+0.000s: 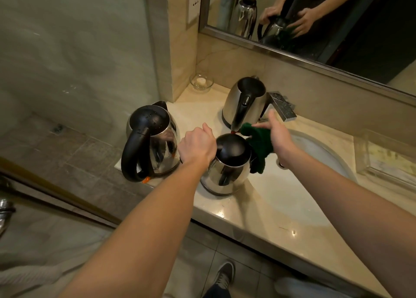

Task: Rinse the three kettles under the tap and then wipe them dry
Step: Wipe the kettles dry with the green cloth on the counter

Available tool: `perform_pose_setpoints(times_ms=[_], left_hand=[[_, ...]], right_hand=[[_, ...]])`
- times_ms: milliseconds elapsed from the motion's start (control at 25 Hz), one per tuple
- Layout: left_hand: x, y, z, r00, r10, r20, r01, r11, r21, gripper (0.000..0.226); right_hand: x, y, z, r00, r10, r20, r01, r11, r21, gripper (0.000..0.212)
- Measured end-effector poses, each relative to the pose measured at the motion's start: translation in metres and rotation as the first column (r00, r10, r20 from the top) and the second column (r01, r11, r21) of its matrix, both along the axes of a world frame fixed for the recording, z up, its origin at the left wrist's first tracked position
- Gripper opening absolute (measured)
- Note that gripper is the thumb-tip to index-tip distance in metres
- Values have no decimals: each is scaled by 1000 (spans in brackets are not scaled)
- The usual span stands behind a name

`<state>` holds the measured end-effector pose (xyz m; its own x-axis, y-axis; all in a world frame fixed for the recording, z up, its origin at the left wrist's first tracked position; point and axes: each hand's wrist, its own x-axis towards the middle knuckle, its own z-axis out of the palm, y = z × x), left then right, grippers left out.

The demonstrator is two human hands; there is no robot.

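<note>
Three steel kettles with black lids stand on the beige counter. The middle kettle (227,162) sits at the basin's left rim; my left hand (197,145) grips its handle, fist curled. My right hand (278,135) holds a dark green cloth (258,147) against that kettle's right side, thumb raised. A round kettle (150,140) with drops on its lid stands at the counter's left end. A taller kettle (245,102) stands behind, beside the tap (282,106).
The white basin (315,162) lies to the right, with a clear tray (382,156) beyond it. A glass bowl (201,81) sits in the back corner. A mirror (315,16) runs above the counter; tiled floor drops off to the left.
</note>
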<state>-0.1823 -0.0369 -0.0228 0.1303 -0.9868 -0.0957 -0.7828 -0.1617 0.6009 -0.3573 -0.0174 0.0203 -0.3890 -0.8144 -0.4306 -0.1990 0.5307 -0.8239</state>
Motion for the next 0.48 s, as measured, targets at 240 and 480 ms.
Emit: perform_pose_setpoints(times_ms=[240,480], left_hand=[[-3,3,4,998,62,-16,-61,998,22,57],[-5,13,5,979,197,-58,-193,979,58,60]], right_hand=[[-21,35,-37,780,-534,325,474,845,249,65],[46,58,-40,648,-525,551,452,848,276,60]])
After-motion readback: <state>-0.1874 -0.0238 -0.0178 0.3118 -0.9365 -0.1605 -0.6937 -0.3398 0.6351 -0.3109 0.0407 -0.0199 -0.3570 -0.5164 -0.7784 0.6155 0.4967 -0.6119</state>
